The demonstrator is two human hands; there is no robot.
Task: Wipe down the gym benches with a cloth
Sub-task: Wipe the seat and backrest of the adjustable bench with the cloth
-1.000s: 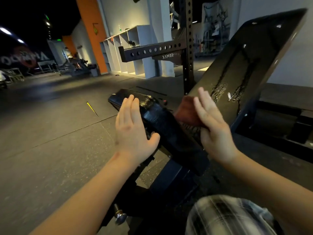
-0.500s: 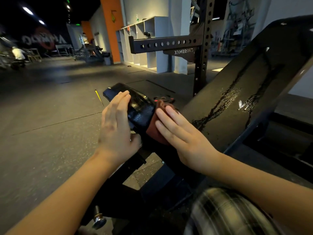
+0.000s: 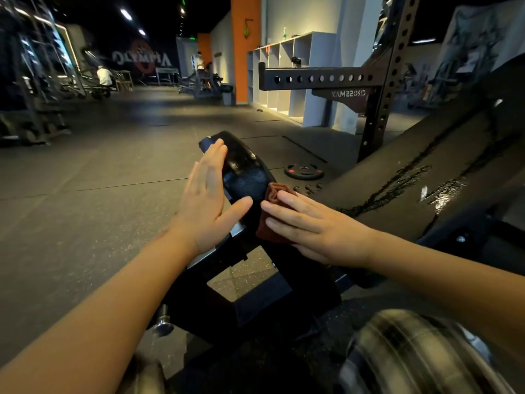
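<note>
Head view: the right hand [image 3: 318, 226], fingers straight and slightly spread, presses the red-brown cloth [image 3: 273, 192] flat against the right side of the seat pad [image 3: 244, 172]. The left hand [image 3: 207, 206], fingers straight and together, braces the opposite side. The wipe will likely go best with even palm pressure along the pad's curved edge. The wet backrest [image 3: 426, 177] crowds the right, a weight plate [image 3: 304, 171] lies beyond, and open floor [image 3: 99, 172] lies left.

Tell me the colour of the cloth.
Reddish-brown; the cloth shows best in the head view.
</note>
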